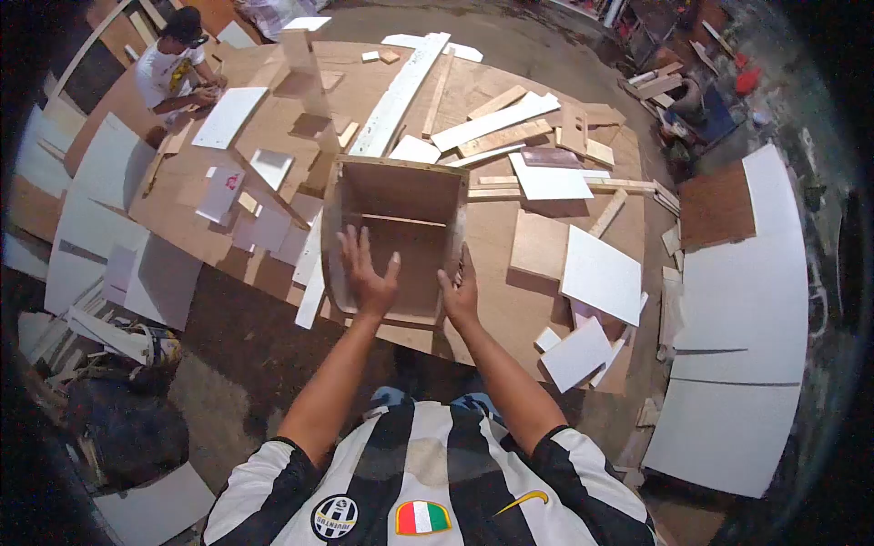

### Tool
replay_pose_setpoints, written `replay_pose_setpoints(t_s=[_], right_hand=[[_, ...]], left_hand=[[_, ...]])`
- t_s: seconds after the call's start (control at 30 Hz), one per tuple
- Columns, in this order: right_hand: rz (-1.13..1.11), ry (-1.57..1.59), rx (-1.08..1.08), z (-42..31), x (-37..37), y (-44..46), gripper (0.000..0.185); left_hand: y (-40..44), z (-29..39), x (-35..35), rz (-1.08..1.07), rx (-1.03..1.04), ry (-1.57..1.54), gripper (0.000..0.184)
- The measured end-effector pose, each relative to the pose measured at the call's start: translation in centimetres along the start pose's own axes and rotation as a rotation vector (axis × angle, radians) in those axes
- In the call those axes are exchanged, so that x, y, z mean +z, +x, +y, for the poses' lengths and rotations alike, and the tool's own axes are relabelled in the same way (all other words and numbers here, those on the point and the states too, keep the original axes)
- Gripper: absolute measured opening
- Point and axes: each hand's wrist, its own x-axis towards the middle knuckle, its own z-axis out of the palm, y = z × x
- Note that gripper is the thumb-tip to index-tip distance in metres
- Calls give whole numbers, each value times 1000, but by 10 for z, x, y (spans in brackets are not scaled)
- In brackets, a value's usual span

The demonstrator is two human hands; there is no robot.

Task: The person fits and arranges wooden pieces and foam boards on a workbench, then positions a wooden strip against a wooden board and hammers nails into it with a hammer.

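An open wooden box with a brown inside and pale edges stands on the work table in front of me. My left hand reaches into it, fingers stretched and spread near the left wall; whether the fingertips touch the wood I cannot tell. On the other side, my right hand grips the right wall near the front corner. Its thumb lies on the inner side and the fingers wrap the outside, partly hidden.
The brown work table carries several loose wood strips and a long white plank. White panels lie at its right. A tall board stands behind the box. Another person works at the far left. Large white sheets lie at right.
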Motion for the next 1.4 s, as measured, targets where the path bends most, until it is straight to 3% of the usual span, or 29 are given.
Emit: replay_pose_setpoints(t_s=[0.17,0.2,0.37,0.43,0.47,0.5,0.57,0.6,0.63,0.7,0.77,0.8,0.83,0.9,0.93,1.03,1.1,1.23,1.4], right_hand=[[-10,-48,-60,-9,-31,-6,78],[-15,-15,-18,-10,-43,-9,78],[50,-128,-115,7,-132,-18,76],[147,-346,-80,33,-181,-20,73],[170,-389,20,68,-207,-21,70],[190,-432,125,109,-233,-24,68],[327,30,701,159,-277,-23,69],[416,331,784,151,-295,-24,72],[502,638,854,152,-314,-24,76],[427,748,809,169,-340,-10,82],[724,994,958,151,-355,10,76],[601,958,933,157,-363,13,62],[605,954,936,162,-375,17,62],[648,774,897,163,-396,36,46],[779,720,900,130,-399,49,40],[857,716,783,106,-427,77,36],[862,795,698,89,-448,89,23],[780,751,702,80,-485,102,20],[637,582,727,106,-490,103,18]], left_hand=[[-48,63,41,-179,4,-371,55],[-56,78,48,-109,115,-315,45],[-99,134,112,-227,263,-423,40],[-113,148,161,-433,-390,-683,40],[-123,139,193,-479,-560,-735,43],[-125,143,209,-486,-562,-729,43],[-119,149,239,-619,-1425,-994,31],[-140,105,286,-677,-1545,-1303,27],[-133,123,291,-680,-1546,-1297,27],[-117,156,304,-351,-1492,-1153,32],[-126,125,345,-344,-1432,-1248,34],[-116,125,351,-351,-1490,-1230,35],[-111,128,359,-356,-1547,-1214,37],[-112,131,369,-293,-1491,-1072,46],[-110,125,372,-331,-1490,-951,47],[-106,137,360,-321,-1445,-804,47],[-104,135,348,-276,-1324,-790,44],[-110,143,290,-198,-1100,-766,37],[-117,153,223,-116,-1073,-613,36]])
